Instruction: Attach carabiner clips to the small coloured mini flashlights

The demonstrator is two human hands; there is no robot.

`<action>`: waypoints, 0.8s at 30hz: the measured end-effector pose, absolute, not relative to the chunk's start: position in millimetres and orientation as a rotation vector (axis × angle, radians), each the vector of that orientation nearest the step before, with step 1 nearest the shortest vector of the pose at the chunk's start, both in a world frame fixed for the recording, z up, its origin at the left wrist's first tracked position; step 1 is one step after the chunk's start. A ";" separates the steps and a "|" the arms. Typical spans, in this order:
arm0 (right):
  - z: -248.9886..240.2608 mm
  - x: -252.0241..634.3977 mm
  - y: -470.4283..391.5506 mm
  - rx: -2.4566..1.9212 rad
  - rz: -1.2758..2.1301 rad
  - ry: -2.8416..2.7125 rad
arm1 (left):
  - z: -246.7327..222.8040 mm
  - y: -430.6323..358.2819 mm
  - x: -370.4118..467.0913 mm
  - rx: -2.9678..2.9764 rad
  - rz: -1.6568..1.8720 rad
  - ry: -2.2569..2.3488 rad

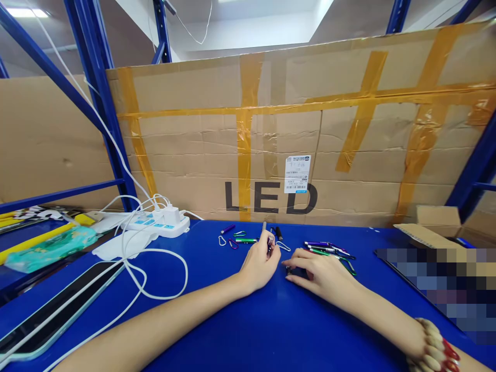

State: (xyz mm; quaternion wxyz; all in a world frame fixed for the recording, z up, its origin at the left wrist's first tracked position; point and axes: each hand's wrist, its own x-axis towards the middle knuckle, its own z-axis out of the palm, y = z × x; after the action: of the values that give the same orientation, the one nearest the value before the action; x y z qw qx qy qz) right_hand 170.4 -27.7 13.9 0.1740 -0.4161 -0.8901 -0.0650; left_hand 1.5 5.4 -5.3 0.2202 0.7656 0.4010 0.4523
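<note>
Above the middle of the blue table, my left hand is closed round a slim grey cylinder that points up from the fingers. My right hand is to its right, thumb and fingers pinched on a small dark piece. Near the left hand lie a purple cylinder, a green cylinder, a black cylinder and several carabiners, among them a silver one and a purple one. Behind the right hand is a group of purple, green and silver pens.
A white power strip with looping white cables sits at the left, beside a phone-like dark slab. An open cardboard box and a dark, pixelated flat object are at the right. A cardboard sheet stands behind.
</note>
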 end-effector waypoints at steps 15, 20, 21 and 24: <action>4.1 176.1 -18.8 -1.162 -0.161 -2.430 | -5.3 1.9 1.8 2.196 1.127 1.108; 6.7 183.5 -7.5 -1.109 -0.105 -2.180 | 1.3 -4.7 -1.4 2.284 1.067 1.082; 8.2 184.2 -5.7 -1.103 -0.073 -2.093 | 2.5 -5.8 -2.1 2.311 1.042 1.087; 12.6 183.0 -4.2 -1.074 0.102 -1.849 | 4.1 -8.4 -3.6 2.389 0.978 1.074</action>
State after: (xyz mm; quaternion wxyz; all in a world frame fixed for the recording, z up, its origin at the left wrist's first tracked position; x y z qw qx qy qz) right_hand 183.0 -4.2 12.6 0.4798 -0.4403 -0.7578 0.0420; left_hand -3.6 -8.4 4.1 0.1720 0.8417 0.3783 0.3447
